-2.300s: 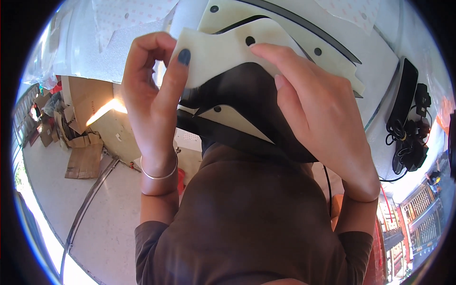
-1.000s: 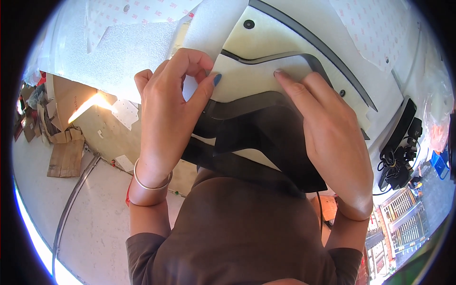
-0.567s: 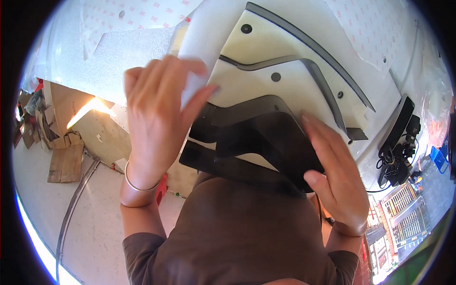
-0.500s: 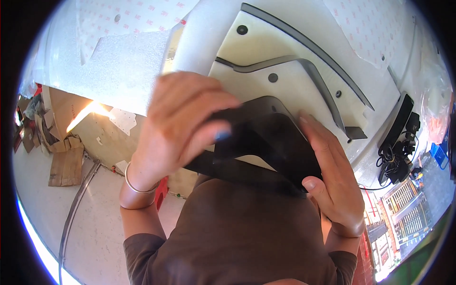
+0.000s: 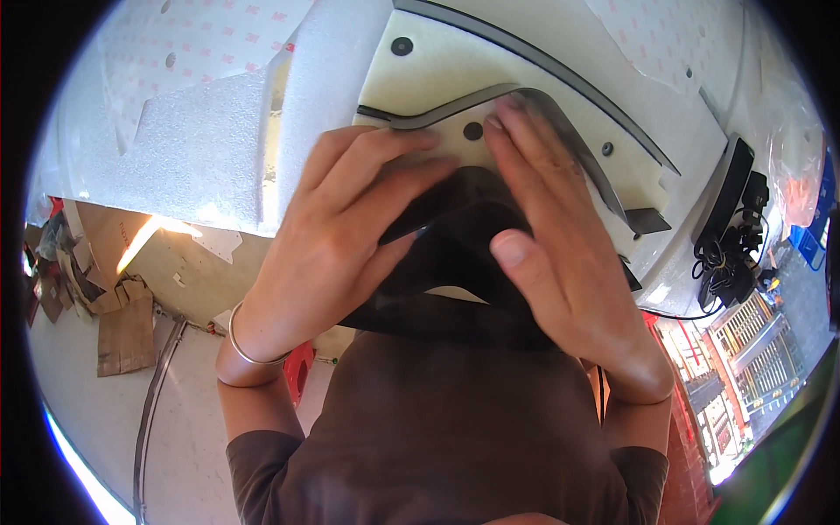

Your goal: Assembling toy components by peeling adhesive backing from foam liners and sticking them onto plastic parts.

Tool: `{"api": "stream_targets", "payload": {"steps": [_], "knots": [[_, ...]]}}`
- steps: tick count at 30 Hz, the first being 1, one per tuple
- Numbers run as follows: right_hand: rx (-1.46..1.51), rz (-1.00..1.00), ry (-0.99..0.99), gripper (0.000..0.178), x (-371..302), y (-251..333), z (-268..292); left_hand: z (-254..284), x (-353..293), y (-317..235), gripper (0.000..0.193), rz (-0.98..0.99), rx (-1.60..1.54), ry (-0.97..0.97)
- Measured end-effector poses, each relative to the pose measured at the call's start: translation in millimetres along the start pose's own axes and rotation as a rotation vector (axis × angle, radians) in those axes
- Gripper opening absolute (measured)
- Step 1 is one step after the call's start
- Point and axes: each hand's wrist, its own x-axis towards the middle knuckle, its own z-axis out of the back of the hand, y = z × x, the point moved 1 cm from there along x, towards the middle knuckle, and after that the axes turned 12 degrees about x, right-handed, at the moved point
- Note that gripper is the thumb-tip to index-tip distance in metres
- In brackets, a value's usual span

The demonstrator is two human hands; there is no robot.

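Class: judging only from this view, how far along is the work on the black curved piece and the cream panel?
Done: two dark strips already lie along the cream panel. In hand: the left hand and right hand lie flat on the black curved piece, its top end over the panel. Left: its lower part overhangs the table edge, and round holes show open.

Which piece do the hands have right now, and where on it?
Both hands lie flat on the black curved piece: left hand over its left arm, right hand on its right side. No closed grip; they press rather than hold.
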Motion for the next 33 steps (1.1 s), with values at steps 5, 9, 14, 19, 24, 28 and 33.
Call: {"api": "stream_targets", "payload": {"steps": [5,9,14,19,24,28,33], "knots": [[-0.099,-0.253,0.028,0.051,-40.2,6.8,18.2,1.6,-19.2,7.3,0.042,0.104,0.246,-0.140],[-0.290,-0.418,0.050,0.042,-73.8,11.9,43.7,-5.2,-37.2,25.5,0.029,0.175,0.322,-0.251],[-0.235,-0.365,0.039,0.027,-54.5,14.1,33.8,-11.5,-31.8,27.9,0.024,0.214,0.327,-0.302],[-0.137,-0.381,0.084,0.030,-30.3,14.4,26.8,-4.7,-30.2,35.7,0.027,0.138,0.353,-0.236],[-0.062,-0.292,0.112,0.034,-11.4,20.1,18.5,-10.9,-38.8,34.5,0.030,0.250,0.376,-0.333],[-0.082,-0.151,0.122,0.039,16.3,25.7,6.2,-12.1,-40.1,35.0,0.036,0.271,0.420,-0.370],[-0.279,0.010,0.316,0.036,45.4,47.1,-18.3,-13.5,-42.7,35.2,0.035,0.286,0.372,-0.391]]}}
